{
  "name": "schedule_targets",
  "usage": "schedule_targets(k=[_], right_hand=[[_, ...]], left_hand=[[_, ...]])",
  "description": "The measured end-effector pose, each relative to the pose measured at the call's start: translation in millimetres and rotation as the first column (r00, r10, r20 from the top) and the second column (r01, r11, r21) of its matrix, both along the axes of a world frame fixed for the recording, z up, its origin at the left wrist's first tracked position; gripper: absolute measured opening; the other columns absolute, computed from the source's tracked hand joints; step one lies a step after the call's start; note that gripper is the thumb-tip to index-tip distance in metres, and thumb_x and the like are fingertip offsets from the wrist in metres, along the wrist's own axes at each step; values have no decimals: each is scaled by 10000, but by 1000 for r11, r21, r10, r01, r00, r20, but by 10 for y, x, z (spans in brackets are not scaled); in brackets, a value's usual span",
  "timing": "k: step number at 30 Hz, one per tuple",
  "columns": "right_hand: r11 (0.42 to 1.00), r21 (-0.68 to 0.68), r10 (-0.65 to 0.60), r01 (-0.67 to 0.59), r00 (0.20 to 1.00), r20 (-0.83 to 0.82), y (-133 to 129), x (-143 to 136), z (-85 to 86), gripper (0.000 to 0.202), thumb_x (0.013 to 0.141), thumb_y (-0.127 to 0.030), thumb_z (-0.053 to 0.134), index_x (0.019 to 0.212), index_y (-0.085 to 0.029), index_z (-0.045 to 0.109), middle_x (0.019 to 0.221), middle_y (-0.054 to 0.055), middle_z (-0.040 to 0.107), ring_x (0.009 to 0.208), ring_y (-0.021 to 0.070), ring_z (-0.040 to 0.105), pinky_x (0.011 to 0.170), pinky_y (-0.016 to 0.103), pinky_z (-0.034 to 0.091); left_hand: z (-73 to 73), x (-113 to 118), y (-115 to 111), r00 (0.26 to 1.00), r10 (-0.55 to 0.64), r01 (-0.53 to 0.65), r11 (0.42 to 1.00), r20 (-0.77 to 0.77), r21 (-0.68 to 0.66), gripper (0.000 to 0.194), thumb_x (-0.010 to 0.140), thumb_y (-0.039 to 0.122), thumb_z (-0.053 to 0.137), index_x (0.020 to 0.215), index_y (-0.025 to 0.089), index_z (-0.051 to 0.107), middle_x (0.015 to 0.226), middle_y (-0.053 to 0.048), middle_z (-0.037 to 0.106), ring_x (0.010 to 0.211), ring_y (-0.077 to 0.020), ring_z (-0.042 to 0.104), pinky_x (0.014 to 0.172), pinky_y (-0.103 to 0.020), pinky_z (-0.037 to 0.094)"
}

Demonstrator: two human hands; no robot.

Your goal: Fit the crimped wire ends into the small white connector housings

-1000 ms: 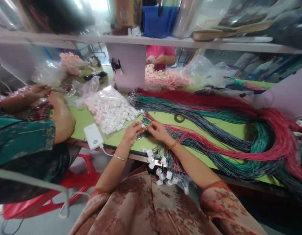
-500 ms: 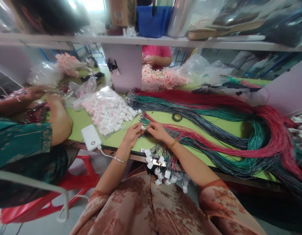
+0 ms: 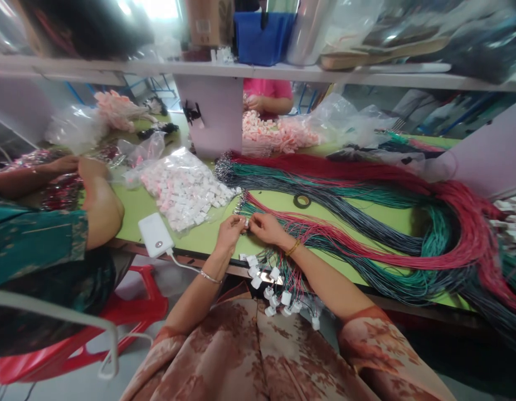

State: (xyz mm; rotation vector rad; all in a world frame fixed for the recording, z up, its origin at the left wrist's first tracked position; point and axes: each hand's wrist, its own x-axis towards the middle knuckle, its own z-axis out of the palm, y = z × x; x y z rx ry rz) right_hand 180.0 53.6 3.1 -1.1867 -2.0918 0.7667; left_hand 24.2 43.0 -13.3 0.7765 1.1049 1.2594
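Observation:
My left hand (image 3: 230, 233) is closed in a pinch on a small white plastic connector (image 3: 246, 221) above the bench's front edge. Close beside it, my right hand (image 3: 267, 229) is also pinched, its fingertips almost meeting the left ones at the connector. What the right fingers hold is too small to make out. Red, green and black wires (image 3: 345, 252) run under and beyond my right hand, with metal-tipped ends (image 3: 241, 201) just past the fingertips. Several white connectors on wires (image 3: 285, 298) hang over the bench edge below my hands.
A clear bag of white connectors (image 3: 185, 192) lies left of my hands, near a white power bank (image 3: 156, 235). A roll of black tape (image 3: 302, 201) sits between wire bundles. A co-worker's arm (image 3: 100, 195) is at the left. A shelf (image 3: 258, 71) crosses above.
My left hand has shifted slightly right with the connector, and its fingertips have come closer to my right hand's. At the left, the co-worker's hands have moved.

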Motion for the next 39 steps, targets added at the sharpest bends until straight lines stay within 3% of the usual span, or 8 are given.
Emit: schedule_targets(k=[5,10,14,22,26,31,34,39], right_hand=[[999,-28,-18,19,999,32,192,70,-30,232,888,-300,460,762,-156,591,661,8,581,591,120,456,577,230,325],[976,86,-219,202,894,390,407,95,-5,131,824,-223,542,855,-160,652,872,98,657,703,180,530,606,274,296],[966,101,-256,236,862,438,425,85,-15,162,872,-236,491,881,-170,639,904,117,666,726,202,546,609,291,276],[963,73,-270,261,939,212,448,218,-15,124,862,-247,469,838,-172,565,709,35,602,619,155,468,585,264,267],[982,46,-185,185,983,8,525,66,91,116,809,-265,497,747,-176,537,667,-3,559,599,126,443,589,247,303],[996,-33,-94,88,964,-250,556,-165,260,162,777,-321,512,738,-167,544,682,-11,558,627,112,449,612,234,359],[993,-100,-81,55,959,-273,473,-135,262,195,760,-348,523,703,-162,542,647,-21,526,597,99,418,582,229,340],[976,-219,-63,14,974,-219,267,91,106,230,758,-374,529,687,-157,554,572,-47,446,542,87,351,531,225,287]], left_hand=[[32,-21,-23,998,-45,44,999,-41,-15,246,614,245,810,764,123,658,647,-18,644,583,-106,588,578,-235,449],[82,1,-5,995,-88,88,996,-56,-7,169,672,211,763,775,126,660,643,-17,634,603,-107,597,590,-229,445],[60,47,38,995,-82,80,995,-47,-52,144,696,202,734,788,125,654,650,-15,638,607,-99,599,600,-222,453],[-2,42,55,995,-95,97,994,29,-53,208,666,238,779,785,132,644,665,-10,643,616,-94,606,608,-218,475],[-8,40,53,994,-100,101,994,44,-34,233,657,248,797,789,130,646,670,-16,644,614,-99,603,607,-226,472],[-39,42,34,996,-84,85,996,42,-3,215,693,239,772,810,119,636,707,-34,653,637,-97,606,633,-227,463],[-41,48,21,994,-75,73,997,84,37,235,696,253,773,835,128,630,715,-23,647,647,-92,600,642,-221,459],[-24,58,33,974,-95,85,995,208,54,249,682,257,784,843,152,626,746,2,632,692,-88,593,669,-214,464]])
